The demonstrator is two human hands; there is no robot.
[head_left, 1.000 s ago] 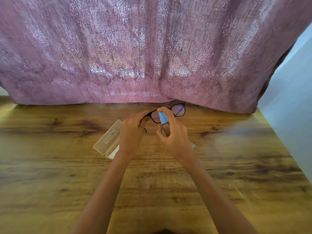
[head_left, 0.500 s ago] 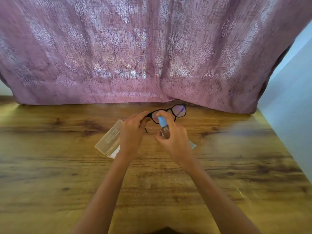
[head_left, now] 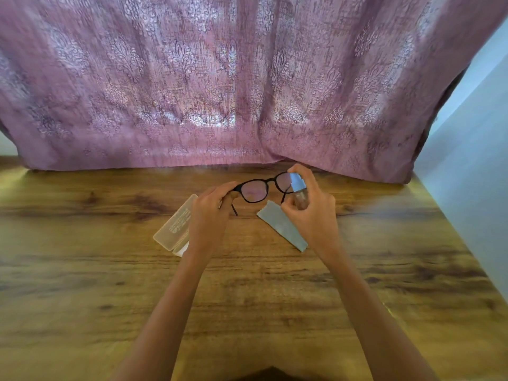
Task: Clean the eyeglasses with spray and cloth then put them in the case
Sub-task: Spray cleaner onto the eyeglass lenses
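On table (head_left: pixel 82 270): one cloth (head_left: pixel 277 224), one case (head_left: pixel 176 226)

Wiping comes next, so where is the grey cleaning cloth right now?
In the head view, the grey rectangular cloth lies flat on the wooden table, right of centre, partly beneath the right hand gripping the clear spray bottle, below the black-framed eyeglasses.

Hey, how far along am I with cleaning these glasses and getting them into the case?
Early on. Done: the eyeglasses are up off the table in the left hand. In hand: the right hand holds the spray bottle at one lens. Left: wiping with the cloth, which lies flat on the table, then putting the glasses in the case beside the left wrist.
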